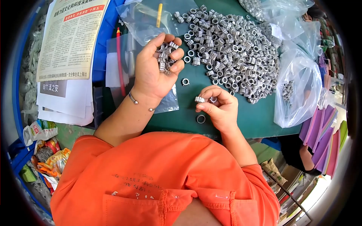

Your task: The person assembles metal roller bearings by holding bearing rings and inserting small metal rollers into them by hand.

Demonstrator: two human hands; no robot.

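Observation:
Cupped palm up, my left hand holds several small toothed metal rings, its fingers curled around them. My right hand pinches one toothed metal ring between thumb and forefinger, and another ring shows within its fingers. Just below the pinch, a dark smooth ring lies on the green table. A single loose toothed ring rests between my two hands. Beyond my right hand spreads a large pile of the same metal rings.
Clear plastic bags lie along the right side, one with rings inside. At the left are a newspaper page, white papers and a blue bin. A red pencil and a yellow stick lie past my left hand. Another person's arm shows at right.

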